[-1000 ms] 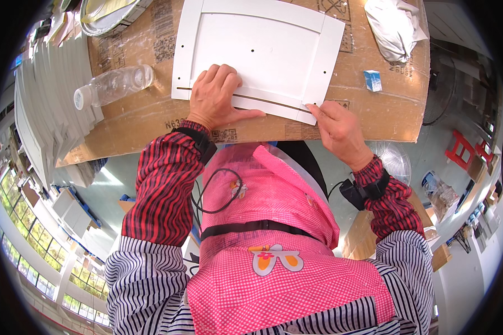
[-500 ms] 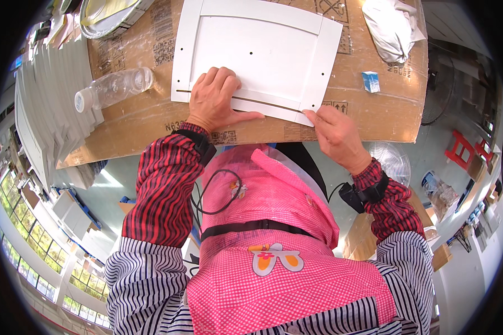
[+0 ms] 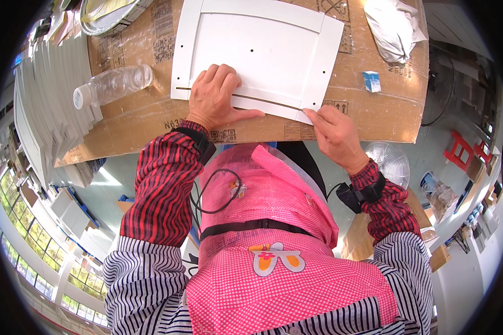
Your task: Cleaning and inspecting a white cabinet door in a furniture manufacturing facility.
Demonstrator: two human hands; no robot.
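A white framed panel (image 3: 254,53) with a narrow slot along its near edge and several small dark holes lies on the cardboard-covered table. My left hand (image 3: 215,99) presses on its near left part, across the slot. The fingers are bent and the thumb stretches out to the right along the near edge. At the slot's right end my right hand (image 3: 336,131) is closed in a pinch, thumb and forefinger at the panel's near right corner. Whatever sits between those fingertips is too small or hidden to make out.
Left of the panel lies a clear plastic bottle (image 3: 117,85) with a white lid. Beyond it stand many stacked white boards (image 3: 53,106). A round tub (image 3: 113,15) is at the back left. Rightward are a small blue-and-white box (image 3: 371,81) and a white cloth-like bundle (image 3: 390,30).
The panel and both hands look almost unchanged. My right hand has shifted very slightly at the slot's right end, and the view has moved a little.
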